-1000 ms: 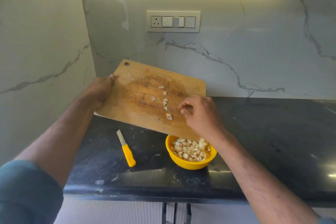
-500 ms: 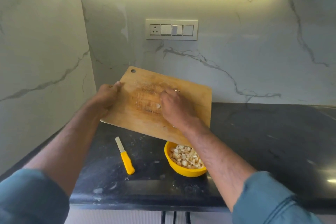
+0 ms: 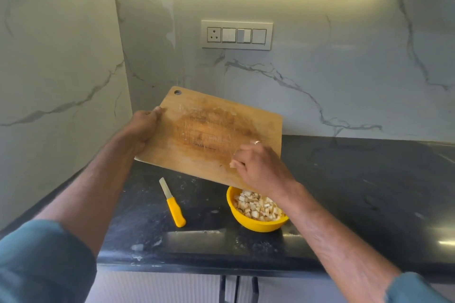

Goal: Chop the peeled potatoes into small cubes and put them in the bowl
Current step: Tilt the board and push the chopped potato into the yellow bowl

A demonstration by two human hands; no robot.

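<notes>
Potato cubes [image 3: 257,208] now fill the yellow bowl [image 3: 256,225] on the counter; board [image 3: 209,135] swept nearly bare versus a second ago. Right hand [image 3: 258,167] curls on one last cube at the board's low edge; left hand [image 3: 142,128] grips the tilted board. Knife [image 3: 172,202] idle beside the bowl. Task nearly done.

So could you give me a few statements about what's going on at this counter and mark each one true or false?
1. The left hand holds the cutting board tilted above the counter. True.
2. The yellow bowl is empty. False: it holds potato cubes.
3. The right hand is gripping the knife. False: the knife lies on the counter, left of the bowl; that hand rests on the board's lower edge.
4. The bowl sits below the board's lower corner. True.
5. The knife has a yellow handle. True.
</notes>
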